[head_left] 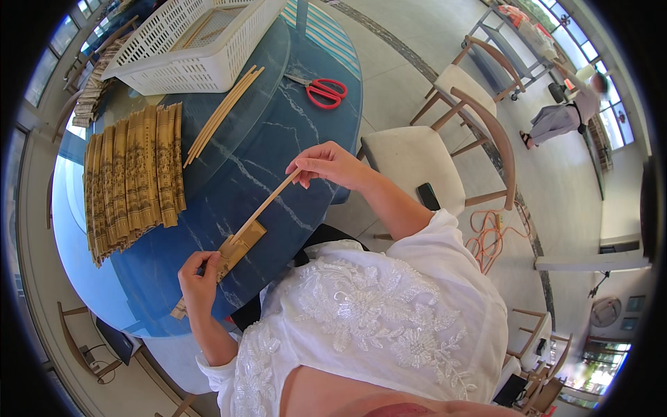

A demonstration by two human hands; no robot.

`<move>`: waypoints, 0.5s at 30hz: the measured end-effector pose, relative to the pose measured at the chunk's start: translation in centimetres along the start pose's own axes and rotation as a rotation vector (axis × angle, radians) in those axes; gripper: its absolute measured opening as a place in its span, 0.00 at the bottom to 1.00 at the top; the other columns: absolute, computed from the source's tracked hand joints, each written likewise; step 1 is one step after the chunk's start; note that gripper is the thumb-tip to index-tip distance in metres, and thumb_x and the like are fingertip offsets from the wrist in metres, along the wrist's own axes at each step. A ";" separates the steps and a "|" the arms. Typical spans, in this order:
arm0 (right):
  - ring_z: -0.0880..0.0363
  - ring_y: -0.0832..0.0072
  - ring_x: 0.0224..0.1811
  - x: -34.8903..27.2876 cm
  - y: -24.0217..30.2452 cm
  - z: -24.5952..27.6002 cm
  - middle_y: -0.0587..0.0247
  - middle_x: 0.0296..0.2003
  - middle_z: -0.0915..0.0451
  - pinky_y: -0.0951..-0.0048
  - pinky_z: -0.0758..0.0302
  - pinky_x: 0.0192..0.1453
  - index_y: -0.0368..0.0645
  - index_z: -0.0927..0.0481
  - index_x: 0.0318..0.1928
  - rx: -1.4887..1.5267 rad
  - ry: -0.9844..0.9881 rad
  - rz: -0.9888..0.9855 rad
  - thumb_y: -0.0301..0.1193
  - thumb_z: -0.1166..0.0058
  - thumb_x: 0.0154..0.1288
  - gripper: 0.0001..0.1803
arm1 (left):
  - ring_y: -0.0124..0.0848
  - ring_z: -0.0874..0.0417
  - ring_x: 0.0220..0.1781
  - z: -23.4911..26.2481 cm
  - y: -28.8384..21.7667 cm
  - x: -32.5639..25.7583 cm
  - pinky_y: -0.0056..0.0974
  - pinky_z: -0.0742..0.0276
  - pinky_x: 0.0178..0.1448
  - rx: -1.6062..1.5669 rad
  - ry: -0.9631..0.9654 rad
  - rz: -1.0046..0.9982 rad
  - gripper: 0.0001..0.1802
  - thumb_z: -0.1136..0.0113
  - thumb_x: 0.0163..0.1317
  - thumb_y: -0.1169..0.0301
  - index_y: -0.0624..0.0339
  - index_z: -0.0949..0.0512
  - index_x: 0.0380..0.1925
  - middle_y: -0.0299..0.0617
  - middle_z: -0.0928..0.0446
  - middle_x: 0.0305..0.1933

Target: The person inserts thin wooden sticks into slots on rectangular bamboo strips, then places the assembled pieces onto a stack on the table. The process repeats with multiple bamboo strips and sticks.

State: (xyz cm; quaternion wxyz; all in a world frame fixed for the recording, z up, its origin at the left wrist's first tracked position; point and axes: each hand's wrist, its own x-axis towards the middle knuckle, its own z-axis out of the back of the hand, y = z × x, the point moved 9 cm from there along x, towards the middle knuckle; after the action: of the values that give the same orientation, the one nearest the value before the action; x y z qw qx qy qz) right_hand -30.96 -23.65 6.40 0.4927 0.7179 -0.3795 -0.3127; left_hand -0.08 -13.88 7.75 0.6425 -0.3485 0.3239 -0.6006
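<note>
My right hand (328, 167) pinches the upper end of a pair of pale wooden chopsticks (269, 200), held slanting down to the left. Their lower end meets a printed golden-brown paper sleeve (248, 247) lying on the blue table near its front edge. Whether the tips are inside the sleeve I cannot tell. My left hand (199, 276) is closed on the sleeve's near-left part, thumb and finger pressed together. Left of my hands lies a thick row of similar filled-looking sleeves (132, 177). Several loose chopsticks (221, 117) rest beyond them.
A white perforated plastic basket (167, 82) stands at the back of the blue marbled table (278, 139). Red-handled scissors (325, 94) lie to its right. Beside the table is a pale chair (410, 156) with a black phone (428, 197) on it. Farther right, a person (566, 115) stands near a cart.
</note>
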 end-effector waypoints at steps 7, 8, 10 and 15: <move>0.20 0.77 0.36 0.0 -1.7 -2.0 0.53 0.40 0.15 0.75 0.22 0.46 0.27 0.18 0.51 0.236 0.081 -0.017 0.33 0.46 0.75 0.18 | 0.22 0.28 0.28 0.2 -0.2 -0.3 0.29 0.32 0.33 -0.041 -0.005 -0.042 0.06 0.33 0.63 0.75 0.68 0.18 0.31 0.36 0.22 0.25; 0.21 0.77 0.37 0.1 -2.3 -2.8 0.53 0.41 0.15 0.75 0.22 0.46 0.28 0.18 0.51 0.196 0.084 -0.049 0.33 0.46 0.75 0.18 | 0.22 0.28 0.28 0.1 -0.6 -0.3 0.28 0.32 0.33 -0.041 -0.004 -0.051 0.06 0.33 0.63 0.75 0.68 0.17 0.31 0.36 0.22 0.25; 0.21 0.77 0.37 0.3 -3.4 -4.3 0.54 0.42 0.16 0.75 0.22 0.46 0.29 0.17 0.50 0.123 0.114 -0.090 0.33 0.46 0.75 0.17 | 0.22 0.28 0.27 -0.3 -1.1 -0.3 0.28 0.32 0.33 -0.034 -0.001 -0.078 0.05 0.33 0.62 0.75 0.68 0.17 0.31 0.36 0.22 0.25; 0.22 0.79 0.37 0.8 -5.3 -8.0 0.58 0.44 0.16 0.76 0.24 0.46 0.31 0.15 0.45 -0.017 0.237 -0.055 0.33 0.46 0.75 0.15 | 0.23 0.26 0.26 -0.9 -2.6 -0.3 0.29 0.31 0.32 -0.008 -0.006 -0.135 0.04 0.33 0.61 0.76 0.67 0.17 0.30 0.37 0.21 0.26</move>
State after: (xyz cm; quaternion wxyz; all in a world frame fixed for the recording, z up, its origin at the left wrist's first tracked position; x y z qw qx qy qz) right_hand -22.77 -19.37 3.92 0.5313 0.7558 -0.2963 -0.2424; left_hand -2.26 -13.73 9.37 0.5999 -0.3741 0.3002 -0.6403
